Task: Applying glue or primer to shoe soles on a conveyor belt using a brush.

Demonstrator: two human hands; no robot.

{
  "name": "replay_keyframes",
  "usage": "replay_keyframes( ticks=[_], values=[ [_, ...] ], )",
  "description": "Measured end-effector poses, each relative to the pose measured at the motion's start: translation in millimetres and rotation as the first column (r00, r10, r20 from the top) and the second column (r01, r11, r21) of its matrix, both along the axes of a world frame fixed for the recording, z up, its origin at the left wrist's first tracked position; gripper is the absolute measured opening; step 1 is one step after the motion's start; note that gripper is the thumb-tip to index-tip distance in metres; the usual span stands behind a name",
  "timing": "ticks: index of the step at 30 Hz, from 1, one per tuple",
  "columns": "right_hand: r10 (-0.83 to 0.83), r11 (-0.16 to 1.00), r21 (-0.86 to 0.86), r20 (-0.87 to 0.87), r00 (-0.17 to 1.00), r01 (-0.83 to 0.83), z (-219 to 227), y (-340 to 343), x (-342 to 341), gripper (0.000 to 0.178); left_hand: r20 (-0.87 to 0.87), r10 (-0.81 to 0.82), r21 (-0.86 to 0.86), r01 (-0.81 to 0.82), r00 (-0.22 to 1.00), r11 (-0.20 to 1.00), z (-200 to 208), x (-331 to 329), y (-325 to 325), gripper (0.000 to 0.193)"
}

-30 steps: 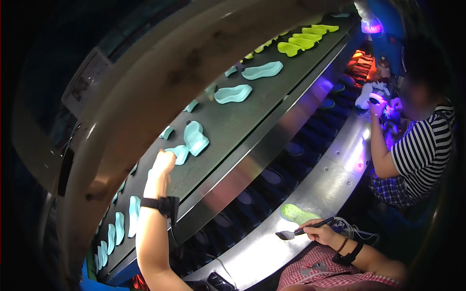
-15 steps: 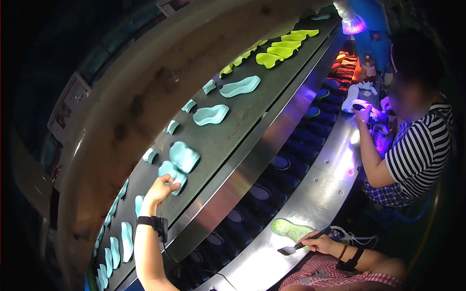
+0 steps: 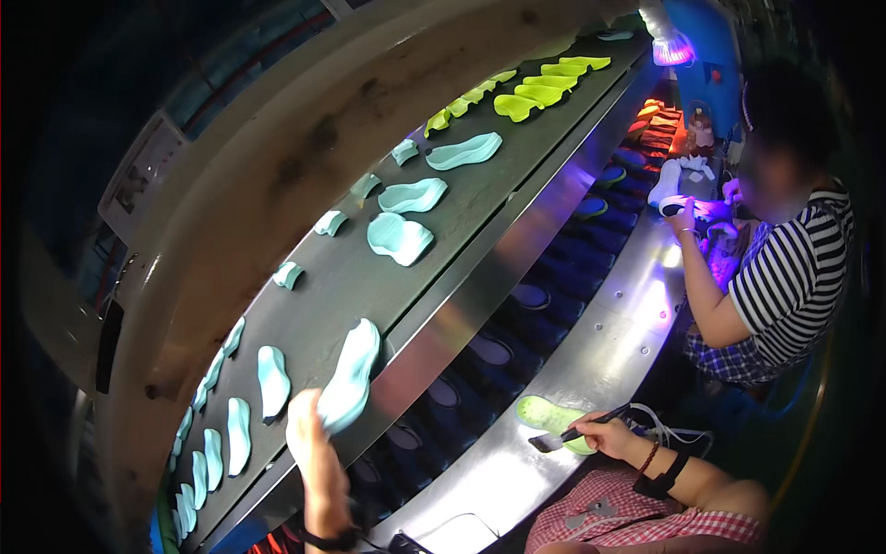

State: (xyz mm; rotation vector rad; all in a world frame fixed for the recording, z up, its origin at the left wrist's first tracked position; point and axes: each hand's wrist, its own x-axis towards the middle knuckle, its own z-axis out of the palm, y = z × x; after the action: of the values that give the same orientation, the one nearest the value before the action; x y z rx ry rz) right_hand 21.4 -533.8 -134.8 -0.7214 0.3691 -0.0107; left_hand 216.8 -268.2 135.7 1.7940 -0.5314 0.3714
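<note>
My left hand (image 3: 307, 434) grips the near end of a light blue shoe sole (image 3: 352, 374) on the dark upper conveyor belt (image 3: 461, 212). My right hand (image 3: 616, 434) holds a small brush (image 3: 563, 437) whose head rests against a light green sole (image 3: 550, 419) lying on the steel work ledge (image 3: 600, 342). More light blue soles lie along the belt, among them a stacked pair (image 3: 399, 236) and a single one (image 3: 464, 150). Yellow-green soles (image 3: 535, 90) lie farther up the belt.
A lower belt (image 3: 517, 305) carries dark blue soles between the upper belt and the ledge. A person in a striped shirt (image 3: 794, 277) sits at the right, hands on a white shoe (image 3: 678, 180) under a purple lamp (image 3: 671, 46). A curved beige hood (image 3: 277, 185) overhangs the belt.
My left hand has drawn back toward me along the belt, pulling a light blue sole with it. My right hand stays at the green sole with the brush.
</note>
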Motion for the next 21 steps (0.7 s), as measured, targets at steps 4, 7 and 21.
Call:
replay_keyframes(
  ticks=[4, 7, 21],
  values=[
    [-0.017, 0.999, -0.037, 0.021, 1.000, 0.018, 0.0, 7.4, 5.4, 0.015, -0.361, -0.366, -0.677, 0.029, 0.858, 0.736, -51.1, -46.1, 21.0, 0.029],
    [-0.025, 0.999, -0.039, 0.025, 0.999, 0.026, 10.8, 8.4, -0.6, 0.015, -0.618, -0.441, -0.403, 0.219, 0.651, 0.889, -66.8, -70.9, 64.4, 0.047],
    [0.063, 0.996, -0.077, 0.326, 0.943, -0.040, 39.7, 32.3, 25.2, 0.022, -0.674, -0.628, -0.673, 0.026, 0.390, 0.739, -142.4, -159.1, 119.1, 0.059]
  ],
)
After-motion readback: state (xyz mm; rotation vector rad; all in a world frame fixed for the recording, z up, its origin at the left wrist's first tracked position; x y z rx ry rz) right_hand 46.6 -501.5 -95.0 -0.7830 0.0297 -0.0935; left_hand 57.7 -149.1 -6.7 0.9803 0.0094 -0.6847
